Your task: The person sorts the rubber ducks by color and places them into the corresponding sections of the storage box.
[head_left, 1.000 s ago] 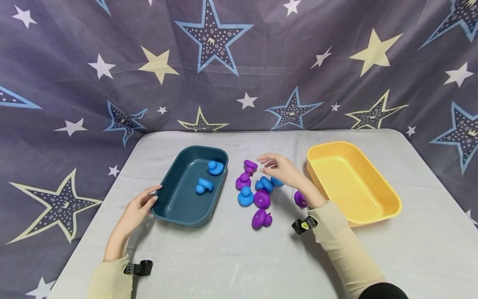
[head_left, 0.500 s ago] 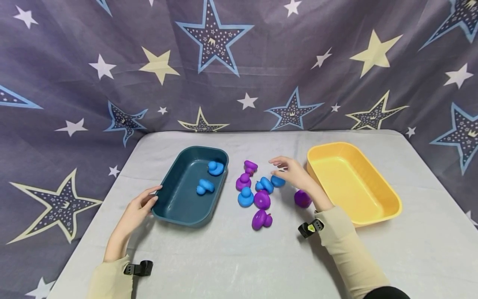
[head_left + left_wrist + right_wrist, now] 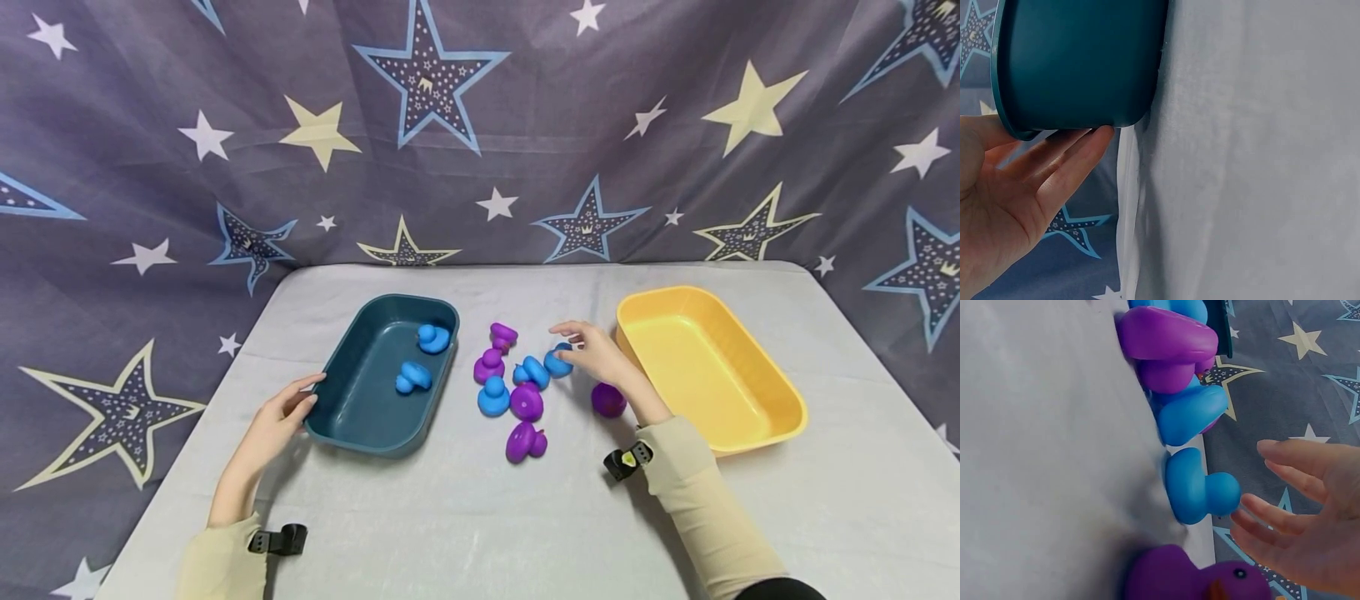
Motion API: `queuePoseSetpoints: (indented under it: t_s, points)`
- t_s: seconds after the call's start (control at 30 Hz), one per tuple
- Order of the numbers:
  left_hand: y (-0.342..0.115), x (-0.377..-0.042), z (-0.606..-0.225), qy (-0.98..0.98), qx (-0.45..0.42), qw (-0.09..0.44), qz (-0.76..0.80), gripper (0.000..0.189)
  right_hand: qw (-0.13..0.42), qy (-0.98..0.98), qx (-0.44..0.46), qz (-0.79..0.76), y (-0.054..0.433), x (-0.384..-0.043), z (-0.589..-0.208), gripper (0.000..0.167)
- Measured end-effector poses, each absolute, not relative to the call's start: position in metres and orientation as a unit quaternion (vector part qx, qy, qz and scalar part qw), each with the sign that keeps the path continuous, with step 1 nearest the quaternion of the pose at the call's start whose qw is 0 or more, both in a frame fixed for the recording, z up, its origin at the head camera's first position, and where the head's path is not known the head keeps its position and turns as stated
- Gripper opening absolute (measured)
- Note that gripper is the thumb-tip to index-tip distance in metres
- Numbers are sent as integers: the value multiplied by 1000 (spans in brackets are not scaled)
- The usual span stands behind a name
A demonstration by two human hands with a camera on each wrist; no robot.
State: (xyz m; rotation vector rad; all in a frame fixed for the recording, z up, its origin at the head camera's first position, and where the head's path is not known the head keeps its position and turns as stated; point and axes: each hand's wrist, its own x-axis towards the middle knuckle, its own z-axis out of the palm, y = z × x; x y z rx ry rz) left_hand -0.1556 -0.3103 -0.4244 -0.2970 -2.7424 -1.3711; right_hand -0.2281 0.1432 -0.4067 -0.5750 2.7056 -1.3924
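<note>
My left hand (image 3: 273, 421) rests at the near left corner of a dark teal bin (image 3: 352, 417); in the left wrist view its fairly straight fingers (image 3: 1075, 165) lie against the outer wall, near the rim. Two blue rubber ducks (image 3: 432, 337) are inside the bin. Loosely bent and holding nothing, my right hand (image 3: 596, 350) hovers over a blue duck (image 3: 555, 367) at the cluster's right side. The right wrist view has this blue duck (image 3: 1188, 487) upright, fingertips right by its head.
Several purple ducks (image 3: 527, 402) and more blue ducks (image 3: 492, 397) lie mixed together mid-table. A lone purple duck (image 3: 608, 400) sits between my right forearm and the cluster. A yellow bin (image 3: 697, 367) stands at the right; a starry curtain (image 3: 480, 167) hangs behind the table.
My right hand has moved right and slightly nearer, from beside the back purple duck to over the right-hand blue duck. The lone purple duck is more exposed. My left hand stays at the teal bin.
</note>
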Motion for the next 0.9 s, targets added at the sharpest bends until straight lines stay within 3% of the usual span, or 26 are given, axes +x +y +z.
queuePoseSetpoints:
  t_s: [0.9]
  points:
    - [-308,-153,-420,-888,-98,29,-449,36,43,898,-151,-411,142,-234,-419,37]
